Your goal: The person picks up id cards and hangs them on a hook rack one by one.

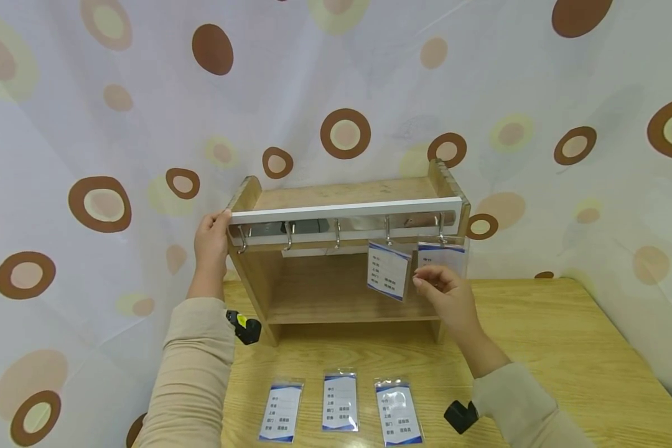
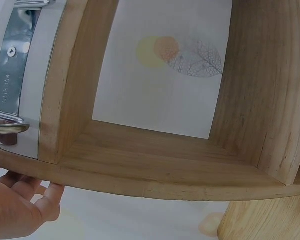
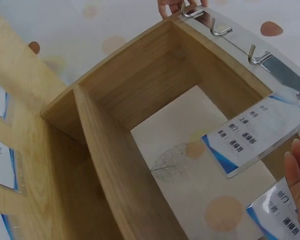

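Left grip (image 1: 211, 241) clasps the wooden shelf (image 1: 260, 280), right grip (image 1: 447, 297) right by 2 hanging badges (image 1: 387, 270) at the hooks (image 1: 387, 230), pinching or not I can't tell, hanging looks the step underway, and next likely calls for lifting 1 of 3 flat badges (image 1: 340, 401) off the table (image 1: 537, 348)!

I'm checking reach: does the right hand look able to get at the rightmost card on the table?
Probably yes: the right hand is up by the hanging cards, and the rightmost card lies flat on the table with nothing over it.
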### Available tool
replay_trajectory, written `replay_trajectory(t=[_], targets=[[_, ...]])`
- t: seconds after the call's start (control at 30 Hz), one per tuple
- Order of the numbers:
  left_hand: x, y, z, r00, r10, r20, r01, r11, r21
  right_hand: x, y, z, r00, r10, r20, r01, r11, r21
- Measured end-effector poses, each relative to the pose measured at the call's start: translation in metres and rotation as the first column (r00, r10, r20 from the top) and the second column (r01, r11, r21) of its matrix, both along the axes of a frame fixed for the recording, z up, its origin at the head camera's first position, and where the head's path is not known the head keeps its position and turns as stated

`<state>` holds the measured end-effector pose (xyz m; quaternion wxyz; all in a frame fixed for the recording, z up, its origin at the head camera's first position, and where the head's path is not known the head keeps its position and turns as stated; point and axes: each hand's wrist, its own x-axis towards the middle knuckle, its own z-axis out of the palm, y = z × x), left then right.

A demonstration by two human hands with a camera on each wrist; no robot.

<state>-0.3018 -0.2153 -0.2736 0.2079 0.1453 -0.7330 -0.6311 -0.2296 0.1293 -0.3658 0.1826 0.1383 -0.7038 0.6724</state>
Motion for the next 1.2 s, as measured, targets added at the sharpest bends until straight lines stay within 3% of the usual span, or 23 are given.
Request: replay_trajectory(t=[0.23,0.57,0.8,1.2], targets=[[0.000,0.000,0.000,1.000,0.008,-0.003,-0.007,1.000,0.012,0.007,-0.002,-0.017,0.995,0.004,0.098,-0.002,1.000,-0.016],[0.001,0.000,0.001,1.000,-0.015,0.004,0.015,1.000,0.021,0.012,-0.007,-0.061,0.985,0.048,0.164,-0.044,0.999,-0.029],[0.001,0.000,0.002,1.000,-0.015,-0.004,0.015,0.999,0.040,0.014,-0.010,-0.085,0.953,0.052,0.299,-0.056,0.998,0.004],[0.001,-0.001,0.001,1.000,-0.022,-0.003,0.022,0.999,0.029,0.016,-0.010,-0.112,0.902,0.076,0.426,-0.124,0.989,0.086]])
